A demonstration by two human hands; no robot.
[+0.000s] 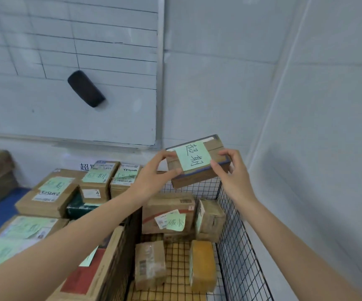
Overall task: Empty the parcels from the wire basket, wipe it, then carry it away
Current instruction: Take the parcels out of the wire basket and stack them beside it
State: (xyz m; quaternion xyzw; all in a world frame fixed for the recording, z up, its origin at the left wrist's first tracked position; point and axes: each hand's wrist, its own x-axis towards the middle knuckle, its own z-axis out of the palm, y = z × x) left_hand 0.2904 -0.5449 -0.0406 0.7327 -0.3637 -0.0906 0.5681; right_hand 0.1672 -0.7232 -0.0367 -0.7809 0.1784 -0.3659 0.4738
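Two outstretched hands (pixel 154 177) (pixel 235 172) around parcel (pixel 215 148)

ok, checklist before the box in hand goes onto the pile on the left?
1. Grip of left hand on held box: ok.
2. Grip of right hand on its other end: ok.
3. Box lifted above the parcels in the wire basket: ok.
4. Free landing spot on the parcel pile: cannot tell.
5. Basket emptied: not ok, yellow parcel and others inside.
6. Wiping cloth at hand: cannot tell, none in view.
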